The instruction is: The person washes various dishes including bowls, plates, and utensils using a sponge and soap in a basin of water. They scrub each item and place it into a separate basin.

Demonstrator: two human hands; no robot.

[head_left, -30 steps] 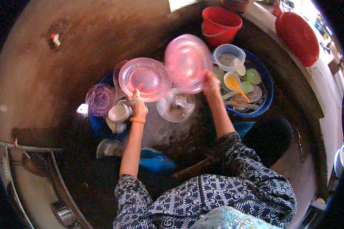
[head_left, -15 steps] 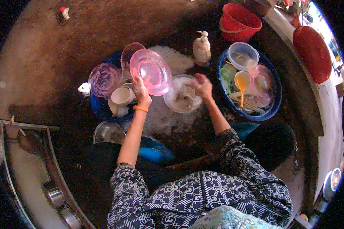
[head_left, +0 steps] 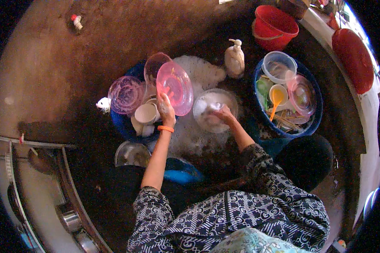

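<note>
My left hand (head_left: 166, 110) grips the lower rim of a clear pink plate (head_left: 175, 87) and holds it tilted on edge over a blue basin (head_left: 123, 122) of dirty dishes. In that basin lie a purple plate (head_left: 125, 94), a white cup (head_left: 145, 113) and another clear bowl (head_left: 153, 66). My right hand (head_left: 221, 114) reaches into a clear bowl of soapy foam (head_left: 213, 104) on the ground; its fingers are in the suds, and I cannot see whether they hold anything.
At the right a second blue basin (head_left: 311, 122) holds a pink plate (head_left: 301, 95), a clear tub (head_left: 278, 65), an orange spoon (head_left: 277, 96) and chopsticks. A red bucket (head_left: 275, 26), a red lid (head_left: 354, 59) and a soap bottle (head_left: 234, 59) stand behind. A metal bowl (head_left: 131, 153) sits near my knee.
A second pink plate that my right hand held up a second ago now lies in the right basin. The right hand has gone down into the foamy bowl. My left hand still holds its plate.
</note>
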